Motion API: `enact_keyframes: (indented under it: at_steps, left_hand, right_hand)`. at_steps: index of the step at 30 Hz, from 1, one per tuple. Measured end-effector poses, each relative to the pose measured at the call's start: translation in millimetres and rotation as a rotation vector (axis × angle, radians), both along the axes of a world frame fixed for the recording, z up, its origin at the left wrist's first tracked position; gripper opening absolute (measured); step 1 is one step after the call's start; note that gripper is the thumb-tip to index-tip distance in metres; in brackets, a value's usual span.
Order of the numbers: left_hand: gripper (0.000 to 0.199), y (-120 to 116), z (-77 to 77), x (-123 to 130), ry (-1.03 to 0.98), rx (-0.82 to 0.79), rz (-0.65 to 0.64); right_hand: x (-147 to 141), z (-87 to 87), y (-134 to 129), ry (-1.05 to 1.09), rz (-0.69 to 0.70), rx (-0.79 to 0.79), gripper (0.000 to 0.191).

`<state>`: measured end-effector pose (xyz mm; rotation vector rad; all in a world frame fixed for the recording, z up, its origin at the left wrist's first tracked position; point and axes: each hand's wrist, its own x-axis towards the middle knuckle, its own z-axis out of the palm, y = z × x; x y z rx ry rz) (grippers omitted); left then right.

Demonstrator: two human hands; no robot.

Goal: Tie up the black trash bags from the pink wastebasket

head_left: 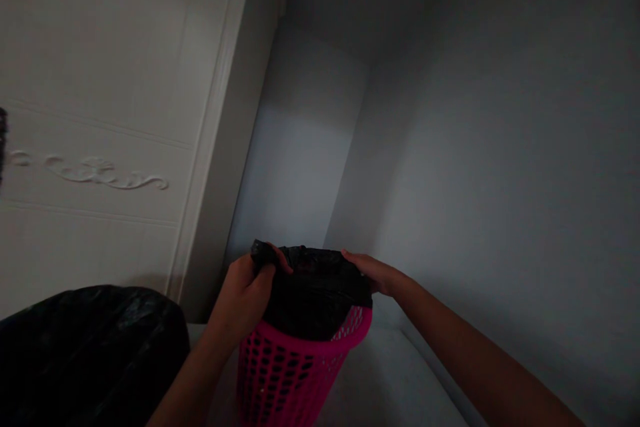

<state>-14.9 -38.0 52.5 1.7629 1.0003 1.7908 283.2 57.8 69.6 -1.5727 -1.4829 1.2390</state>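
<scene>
A pink plastic basket [295,373] with a pattern of holes stands upright on the floor below my hands. Inside its mouth sits a black plastic bag [313,307], which folds over the far part of the rim; at the near right some rim and lattice show bare. My left hand [250,290] is closed on a bunched edge of the bag at the left, lifted above the rim. On the right side, my right hand [373,272] holds the bag's edge at the rim, its fingers partly hidden behind the plastic.
Another large black plastic bag [100,353] bulges at the lower left. A white wardrobe [100,240] with carved trim stands on the left. Grey walls [475,167] meet in a corner behind the basket. The pale floor [380,380] shows to its right.
</scene>
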Motion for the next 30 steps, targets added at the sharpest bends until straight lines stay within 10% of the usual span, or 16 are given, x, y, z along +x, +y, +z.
enact_keyframes:
  at_steps: [8, 19, 30]
  left_hand:
    - [0.025, -0.2, 2.1, 1.4, 0.010, -0.001, -0.010]
    - [0.024, -2.6, 4.1, 0.0, 0.000, 0.001, 0.021]
    - [0.035, 1.2, -11.6, -10.4, 0.142, -0.120, 0.092]
  right_hand:
    - [7.6, -8.3, 13.5, 0.072, -0.074, 0.192, 0.010]
    - [-5.6, 5.5, 6.1, 0.142, -0.012, 0.498, 0.047]
    - [9.9, 11.5, -16.6, -0.560, -0.078, 0.575, 0.054]
